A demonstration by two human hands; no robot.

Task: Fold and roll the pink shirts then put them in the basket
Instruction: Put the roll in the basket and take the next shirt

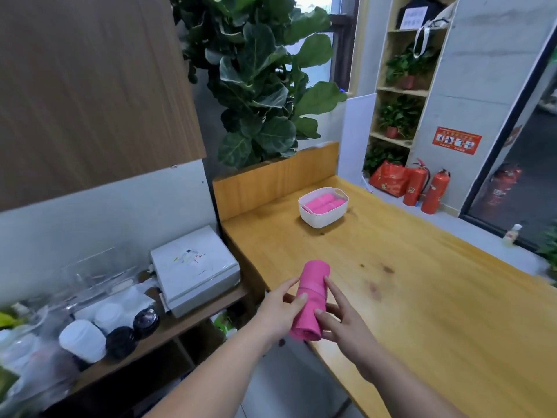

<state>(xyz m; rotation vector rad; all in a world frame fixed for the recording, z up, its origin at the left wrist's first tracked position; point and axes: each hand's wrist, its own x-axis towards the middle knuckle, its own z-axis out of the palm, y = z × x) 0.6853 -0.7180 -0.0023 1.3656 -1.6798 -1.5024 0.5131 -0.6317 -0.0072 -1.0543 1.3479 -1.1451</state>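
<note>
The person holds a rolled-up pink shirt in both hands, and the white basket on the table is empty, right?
Not empty. The head view shows the white basket already has rolled pink shirts inside it. The rest holds: the left hand and right hand both hold a rolled-up pink shirt, and the basket sits on the table.

We log bare table (pixel 422 297) wood from the near edge to the far basket (pixel 304 203). Pink rolls (pixel 324 204) fill most of it. An upright wooden panel (pixel 271 179) walls the far-left side, with plant leaves (pixel 265 86) behind it.
</note>
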